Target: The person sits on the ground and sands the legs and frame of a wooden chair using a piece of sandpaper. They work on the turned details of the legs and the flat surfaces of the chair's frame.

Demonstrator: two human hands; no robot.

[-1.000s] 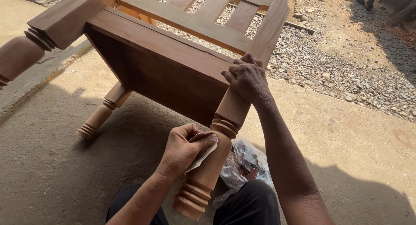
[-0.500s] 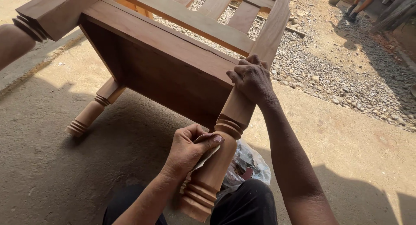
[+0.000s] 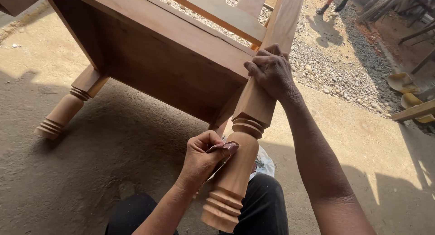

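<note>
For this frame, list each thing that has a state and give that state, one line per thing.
Brown wooden chair: tipped on its side on the concrete ground, apart from the person's lap only at the far legs.
Near turned wooden leg: resting across the person's lap.
Far turned wooden leg: foot touching the ground.
Small folded sandpaper piece: pressed against the near leg.
Left hand: pinching the sandpaper.
Right hand: gripping the leg's square top.

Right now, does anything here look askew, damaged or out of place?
Nothing looks damaged. The wooden chair lies tipped, legs pointing toward the person. The right hand grips the near leg; the left hand presses sandpaper against it.
</note>
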